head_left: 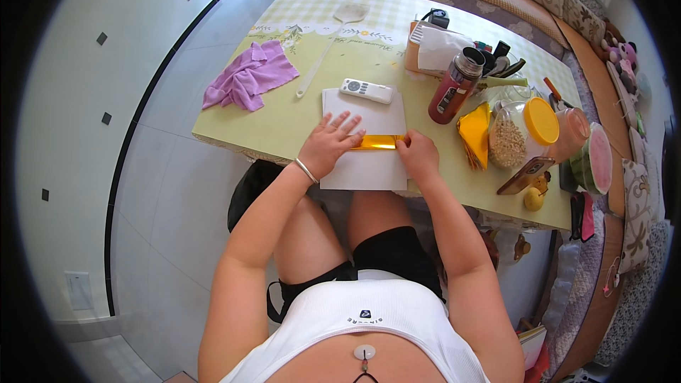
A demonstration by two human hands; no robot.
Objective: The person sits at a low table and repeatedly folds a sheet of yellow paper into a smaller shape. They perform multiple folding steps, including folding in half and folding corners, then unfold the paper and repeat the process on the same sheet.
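Observation:
A folded strip of yellow paper (pixel 378 142) lies on a white sheet (pixel 365 170) at the near edge of the table (pixel 284 117). My left hand (pixel 328 144), a bracelet on its wrist, presses flat on the strip's left end with fingers spread. My right hand (pixel 418 156) pinches the strip's right end. A white remote control (pixel 366 90) rests at the sheet's far edge.
A stack of yellow paper (pixel 475 133) lies right of the sheet, beside a red bottle (pixel 454 86) and a yellow-lidded jar of grain (pixel 521 131). A purple cloth (pixel 250 76), a white spatula (pixel 330 41), a tissue box (pixel 434 50), a phone (pixel 525 175) and half a watermelon (pixel 594 159) also sit on the table.

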